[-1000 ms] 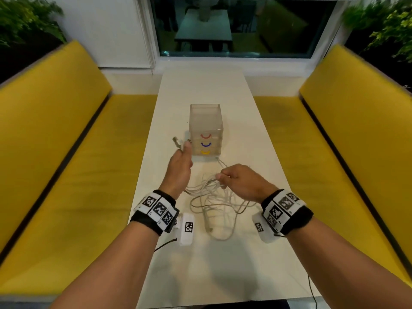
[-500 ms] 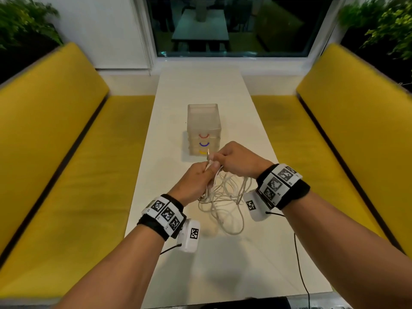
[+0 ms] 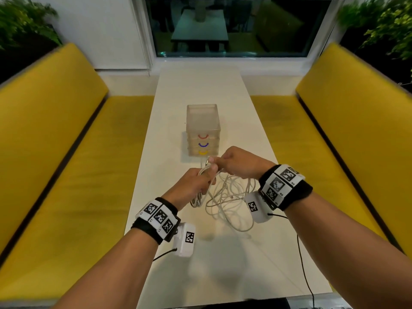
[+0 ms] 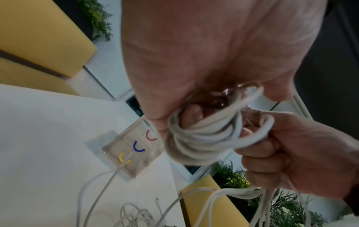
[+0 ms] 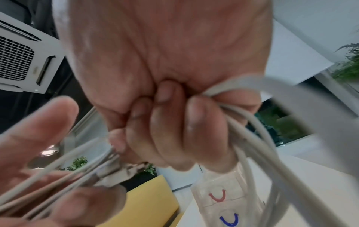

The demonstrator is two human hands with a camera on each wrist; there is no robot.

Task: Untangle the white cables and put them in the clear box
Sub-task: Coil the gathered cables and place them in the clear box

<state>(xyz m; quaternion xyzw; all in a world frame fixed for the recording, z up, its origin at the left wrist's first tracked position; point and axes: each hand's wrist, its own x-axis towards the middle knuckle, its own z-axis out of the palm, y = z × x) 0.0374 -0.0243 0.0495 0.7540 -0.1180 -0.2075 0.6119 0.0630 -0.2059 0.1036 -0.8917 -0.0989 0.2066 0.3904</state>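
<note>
White cables (image 3: 225, 197): left hand (image 3: 196, 184) has come off the clear box (image 3: 203, 121), joining right hand (image 3: 238, 162); both grips clench strands above worktop (image 3: 223, 264). Untangling underway, nothing boxed.

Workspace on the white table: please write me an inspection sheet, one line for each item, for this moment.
Surface: white table, long and narrow, bare near the front edge.
Job's things: white cables, tangled, partly lifted, the rest lying on the table; clear box behind them, no cable seen inside; red, blue and yellow handles on its front.
Clutter: nothing seen.
Hands: left hand grips a bundle of cable loops; right hand grips strands beside it, the two hands close together.
Cables: thin black wires run from the wrist cameras toward the near table edge.
Surroundings: yellow benches on both sides, window behind, plants in the corners.
</note>
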